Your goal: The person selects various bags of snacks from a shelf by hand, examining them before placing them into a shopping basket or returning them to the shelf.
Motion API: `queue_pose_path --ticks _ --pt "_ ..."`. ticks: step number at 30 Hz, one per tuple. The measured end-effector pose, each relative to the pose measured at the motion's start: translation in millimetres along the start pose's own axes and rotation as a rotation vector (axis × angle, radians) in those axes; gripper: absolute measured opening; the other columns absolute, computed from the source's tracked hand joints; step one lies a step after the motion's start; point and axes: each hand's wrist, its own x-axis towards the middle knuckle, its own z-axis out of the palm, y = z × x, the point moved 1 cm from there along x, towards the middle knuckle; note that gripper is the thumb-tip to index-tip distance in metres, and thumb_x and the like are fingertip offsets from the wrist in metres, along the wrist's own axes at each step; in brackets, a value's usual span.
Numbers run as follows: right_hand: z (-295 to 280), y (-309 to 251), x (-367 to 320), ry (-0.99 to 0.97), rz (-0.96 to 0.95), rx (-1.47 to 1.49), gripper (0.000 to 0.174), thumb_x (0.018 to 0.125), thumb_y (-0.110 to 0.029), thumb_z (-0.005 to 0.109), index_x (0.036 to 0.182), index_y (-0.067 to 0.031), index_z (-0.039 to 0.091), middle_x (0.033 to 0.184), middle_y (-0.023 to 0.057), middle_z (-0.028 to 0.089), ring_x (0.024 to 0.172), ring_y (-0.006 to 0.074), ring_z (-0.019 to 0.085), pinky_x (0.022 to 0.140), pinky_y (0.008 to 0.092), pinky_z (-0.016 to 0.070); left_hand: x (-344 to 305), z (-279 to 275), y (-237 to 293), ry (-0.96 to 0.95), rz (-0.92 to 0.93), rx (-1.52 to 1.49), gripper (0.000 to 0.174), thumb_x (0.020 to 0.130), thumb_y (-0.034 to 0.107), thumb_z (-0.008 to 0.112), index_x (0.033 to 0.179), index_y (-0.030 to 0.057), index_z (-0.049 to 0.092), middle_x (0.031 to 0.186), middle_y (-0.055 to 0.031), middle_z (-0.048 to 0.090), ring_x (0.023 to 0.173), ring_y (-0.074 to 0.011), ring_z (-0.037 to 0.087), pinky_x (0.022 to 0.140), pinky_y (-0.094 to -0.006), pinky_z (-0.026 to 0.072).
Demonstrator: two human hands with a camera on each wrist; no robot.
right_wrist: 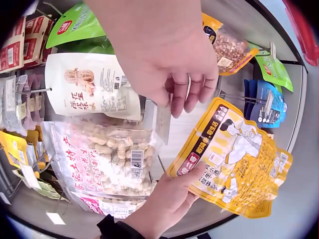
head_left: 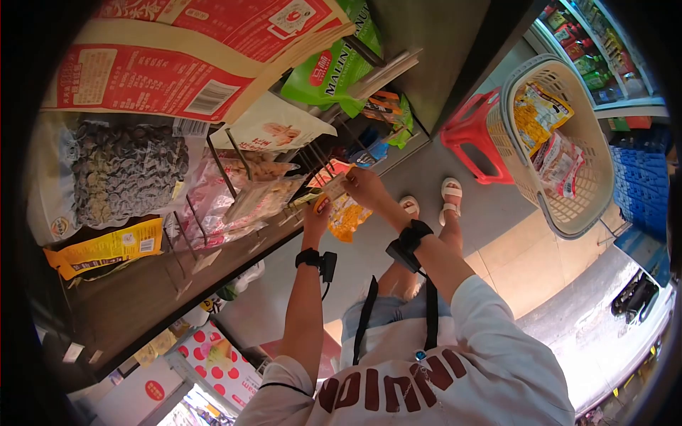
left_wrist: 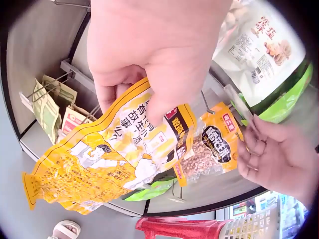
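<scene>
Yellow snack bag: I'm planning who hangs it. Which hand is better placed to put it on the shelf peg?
Left, likely. The left hand grips the yellow snack bag by its top, close to the peg tag. The right hand holds nothing, its fingers at that tag, free to steady it.

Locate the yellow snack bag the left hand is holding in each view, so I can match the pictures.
Head: yellow snack bag at centre, beside the left hand.
Left wrist: yellow snack bag fills the lower left, gripped from above.
Right wrist: yellow snack bag at lower right.
Shared landmark: white peanut bag on the rack, in all three views.
</scene>
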Motion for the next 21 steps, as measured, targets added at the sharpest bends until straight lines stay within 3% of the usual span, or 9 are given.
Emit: queue_pose_path --ticks 1,4,7,9,13,19,21 --pt "1 -1 -2 -0.019 0.121 0.011 0.022 0.072 -0.019 0.056 0.081 0.0017 0.054 0.067 0.0134 0.058 0.063 0.0219 0.059 0.058 0.0306 0.0457 -1 -2 -2 0.002 -0.002 0.001 0.021 0.076 0.017 0.057 0.083 -0.0025 0.055 0.067 -0.0026 0.052 0.058 -0.0112 0.046 0.054 -0.0277 0.0388" --pt "-2 -3 -5 -0.049 0.109 0.027 0.021 0.074 -0.019 0.054 0.080 0.0015 0.055 0.060 0.0099 0.059 0.057 0.0172 0.059 0.053 0.0272 0.0458 0 -4 3 -0.002 0.041 -0.139 0.017 0.074 0.015 0.058 0.076 -0.0001 0.050 0.061 0.0018 0.043 0.055 -0.0073 0.037 0.051 -0.0253 0.0350" --pt "-3 -7 -15 -0.075 0.230 0.176 0.021 0.075 -0.020 0.050 0.080 -0.0014 0.056 0.064 0.0105 0.060 0.061 0.0210 0.060 0.058 0.0292 0.0467 3 -6 18 0.045 0.135 -0.108 0.016 0.075 0.014 0.056 0.076 -0.0008 0.050 0.060 0.0004 0.041 0.052 -0.0080 0.035 0.048 -0.0261 0.0328" --pt "0 -6 -16 -0.063 0.226 0.196 0.020 0.076 -0.020 0.050 0.081 -0.0014 0.056 0.064 0.0094 0.061 0.060 0.0189 0.060 0.058 0.0277 0.0468 11 -6 26 0.014 0.040 0.010 0.014 0.079 0.014 0.052 0.080 -0.0004 0.054 0.061 -0.0017 0.043 0.052 -0.0104 0.037 0.050 -0.0263 0.0334" --pt "2 -1 -17 -0.051 0.230 0.237 0.021 0.078 -0.019 0.048 0.085 -0.0009 0.057 0.063 0.0078 0.061 0.060 0.0165 0.061 0.057 0.0257 0.0466 22 1 30 0.077 0.003 -0.072 0.014 0.079 0.012 0.050 0.079 -0.0014 0.053 0.060 -0.0031 0.044 0.051 -0.0112 0.037 0.048 -0.0273 0.0332" --pt "0 -2 -17 -0.070 0.230 0.222 0.022 0.078 -0.019 0.049 0.085 -0.0005 0.057 0.063 0.0082 0.061 0.058 0.0162 0.060 0.056 0.0248 0.0463 32 5 18 0.149 0.101 0.041 0.014 0.079 0.009 0.049 0.084 -0.0033 0.053 0.063 -0.0050 0.048 0.052 -0.0129 0.042 0.051 -0.0282 0.0368" --pt "2 -2 -18 -0.067 0.227 0.244 0.021 0.078 -0.019 0.049 0.085 -0.0008 0.057 0.063 0.0078 0.061 0.058 0.0161 0.060 0.056 0.0250 0.0461 38 10 16 0.211 0.258 -0.109 0.014 0.079 0.008 0.050 0.085 -0.0038 0.053 0.065 -0.0027 0.049 0.055 -0.0113 0.043 0.054 -0.0273 0.0372"
